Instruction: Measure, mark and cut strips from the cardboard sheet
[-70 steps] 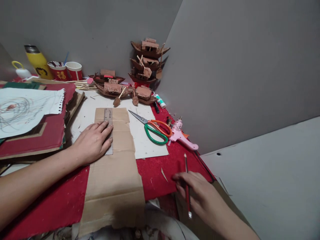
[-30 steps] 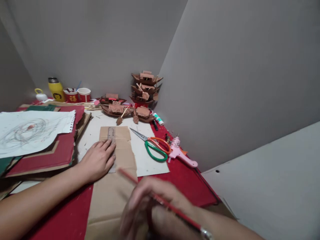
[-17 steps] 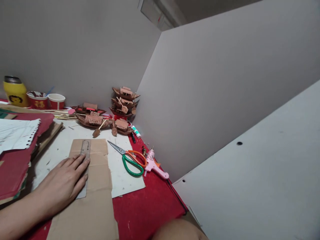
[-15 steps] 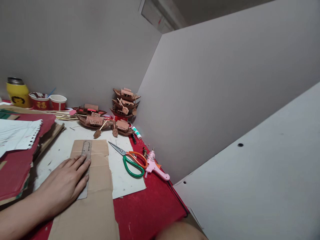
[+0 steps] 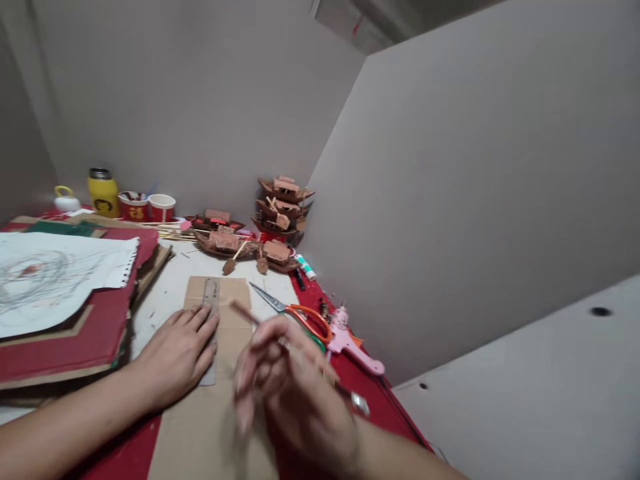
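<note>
Rear cup (image 5: 134, 211): 福. Your left hand (image 5: 175, 353), fingers together, pins the ruler (image 5: 211, 293) inside the cardboard's (image 5: 195, 433) edges; your right hand (image 5: 297, 383), fingers curled, holds a pencil (image 5: 246, 313).

We are looking at a crafts workspace, though we cannot tell whether in a home or a studio; grey panels (image 5: 450, 167) border a red-covered table (image 5: 387, 413); on it we see model boats (image 5: 285, 207), scissors (image 5: 295, 310), a pink hot-glue gun (image 5: 345, 341), a ruler (image 5: 212, 291) and cardboard (image 5: 200, 423).

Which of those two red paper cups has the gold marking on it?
The red cup right beside the yellow bottle. The other cup, farther from the bottle, shows a pale stripe instead.
</note>
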Motion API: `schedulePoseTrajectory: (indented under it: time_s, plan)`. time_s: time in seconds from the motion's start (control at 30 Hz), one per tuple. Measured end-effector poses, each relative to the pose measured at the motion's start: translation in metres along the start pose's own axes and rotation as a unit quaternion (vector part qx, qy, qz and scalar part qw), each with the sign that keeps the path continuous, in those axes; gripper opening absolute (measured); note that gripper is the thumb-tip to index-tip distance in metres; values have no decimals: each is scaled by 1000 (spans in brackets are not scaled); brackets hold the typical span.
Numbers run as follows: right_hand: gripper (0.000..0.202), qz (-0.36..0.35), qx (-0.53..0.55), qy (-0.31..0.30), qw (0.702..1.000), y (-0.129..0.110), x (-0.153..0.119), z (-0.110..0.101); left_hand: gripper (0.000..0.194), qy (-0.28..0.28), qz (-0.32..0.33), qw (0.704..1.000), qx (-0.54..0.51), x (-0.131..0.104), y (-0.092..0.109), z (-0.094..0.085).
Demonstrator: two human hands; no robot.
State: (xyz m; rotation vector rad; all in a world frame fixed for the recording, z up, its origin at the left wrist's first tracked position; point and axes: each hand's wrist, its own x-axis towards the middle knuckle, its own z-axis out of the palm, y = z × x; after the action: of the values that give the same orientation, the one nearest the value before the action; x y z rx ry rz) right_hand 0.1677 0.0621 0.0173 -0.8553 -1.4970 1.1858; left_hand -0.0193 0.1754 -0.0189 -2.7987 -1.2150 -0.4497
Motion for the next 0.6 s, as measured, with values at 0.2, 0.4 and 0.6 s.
schedulePoseTrajectory:
  time_s: [0.2,0.4,0.6]
  plan:
    - [22,27,61,146,987,29,84,-32,48,-47,-19,998,29,2,7,-10]
    - [27,50,-19,127,990,60,73,-33,51,-78,-22,996,36,4,8,-13]
    - [28,65,-29,124,990,62,77,-37,53,-90,-26,995,37,6,7,-13]
